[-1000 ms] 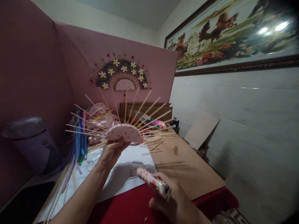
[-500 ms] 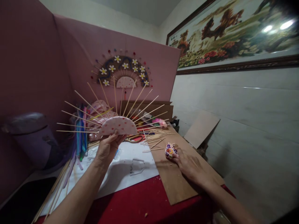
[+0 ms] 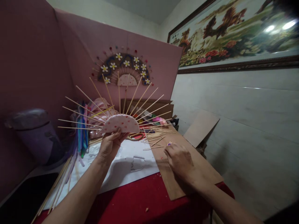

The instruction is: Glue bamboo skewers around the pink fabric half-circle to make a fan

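Note:
My left hand grips a half-round, pale pink piece with red spots by its flat lower edge, thumb in front. Thin wooden sticks fan out from its curved rim. Over the cardboard sheet is my right hand, fingers curled down and together. The hand hides most of a small flower-patterned object; only a bit shows past the knuckles. What the fingertips pinch, if anything, cannot be made out. Loose short sticks lie just beyond this hand.
Gold-handled scissors lie behind white paper on a red cloth. Colourful pipe cleaners hang at the left, near a lidded bin. A finished flowered fan is on the pink panel.
My right hand has shifted slightly left and turned knuckles-up, now covering most of the flower-patterned object. The spotted piece with sticks, in my left hand, has stayed nearly in place.

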